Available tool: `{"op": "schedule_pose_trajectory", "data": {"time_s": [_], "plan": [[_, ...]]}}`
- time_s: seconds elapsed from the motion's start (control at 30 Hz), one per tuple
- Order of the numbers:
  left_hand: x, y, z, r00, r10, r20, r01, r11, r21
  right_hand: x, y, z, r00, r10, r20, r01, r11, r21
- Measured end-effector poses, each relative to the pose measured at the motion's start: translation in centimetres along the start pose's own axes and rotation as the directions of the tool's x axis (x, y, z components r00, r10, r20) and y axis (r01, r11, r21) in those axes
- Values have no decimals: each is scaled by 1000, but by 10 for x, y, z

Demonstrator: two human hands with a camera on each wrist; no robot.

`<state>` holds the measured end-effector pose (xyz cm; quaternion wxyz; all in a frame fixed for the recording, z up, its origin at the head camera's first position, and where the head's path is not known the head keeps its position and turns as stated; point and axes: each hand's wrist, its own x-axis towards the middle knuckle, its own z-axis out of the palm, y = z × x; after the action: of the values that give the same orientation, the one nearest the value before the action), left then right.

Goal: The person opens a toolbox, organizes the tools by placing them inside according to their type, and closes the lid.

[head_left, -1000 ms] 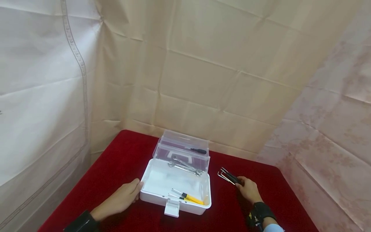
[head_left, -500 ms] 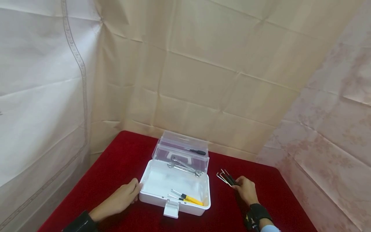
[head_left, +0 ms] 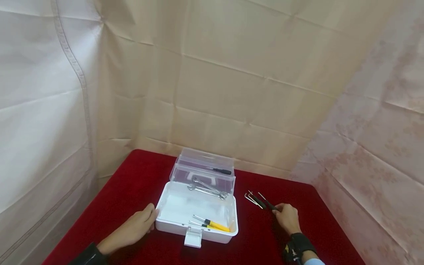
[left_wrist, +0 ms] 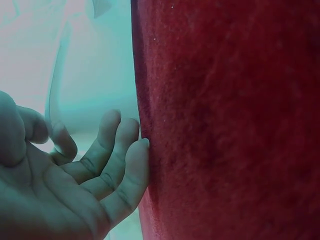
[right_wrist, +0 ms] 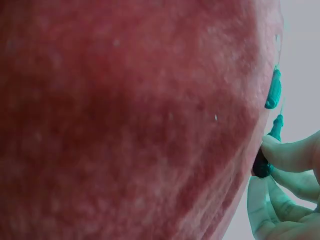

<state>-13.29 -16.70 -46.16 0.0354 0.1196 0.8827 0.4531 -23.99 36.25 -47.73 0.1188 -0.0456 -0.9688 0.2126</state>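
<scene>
My left hand [head_left: 140,224] holds the left rim of an open white toolbox [head_left: 210,235], with thumb and index finger at the rim and the other fingers along the outer wall in the left wrist view. To the right of the box, my right hand [head_left: 289,219] pinches a black-handled screwdriver [right_wrist: 261,162] by its handle end, low over the red cloth. A second black-handled screwdriver [head_left: 260,202] lies just left of it, beside several L-shaped hex keys [head_left: 250,199]. Inside the box, yellow-handled screwdrivers [head_left: 218,226] lie at the front right and two wrenches [head_left: 206,189] toward the back.
The toolbox's clear lid [head_left: 185,170] is folded back, with another black screwdriver [head_left: 222,171] on it. A white latch [head_left: 193,238] hangs down in front. Red cloth [head_left: 139,176] covers the table, and hanging beige sheets [head_left: 212,84] enclose it behind and at both sides.
The two black screwdrivers were bunched at my right hand; now one is drawn apart to the right in my fingers and the other lies by the hex keys. My left hand keeps its hold.
</scene>
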Motion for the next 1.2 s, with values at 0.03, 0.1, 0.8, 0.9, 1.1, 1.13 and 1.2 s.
{"op": "schedule_pose_trajectory", "data": {"time_s": [0.03,0.1,0.8,0.9,1.1,1.13,1.2], "plan": [[0,0,0,1000,-5,3,5,1000,1,1,0,-1,1000,3,-11,-3,1000,4],[-1,-1,-1,1000,-12,-1,12,1000,5,1,1,-4,1000,11,-29,-11,1000,18],[4,-1,1,999,-9,-38,11,999,44,1,-13,-15,983,-91,-161,101,994,53],[4,-2,1,999,23,-30,-22,999,39,2,-15,-14,980,-98,-170,108,993,51],[4,-4,3,999,44,-23,-44,998,36,3,-19,-15,979,-99,-178,114,990,77],[4,-4,3,999,40,-22,-39,999,31,2,-19,-15,979,-99,-180,115,990,80],[4,-4,2,999,41,-20,-40,999,28,2,-21,-17,977,-104,-188,122,989,88]]}}
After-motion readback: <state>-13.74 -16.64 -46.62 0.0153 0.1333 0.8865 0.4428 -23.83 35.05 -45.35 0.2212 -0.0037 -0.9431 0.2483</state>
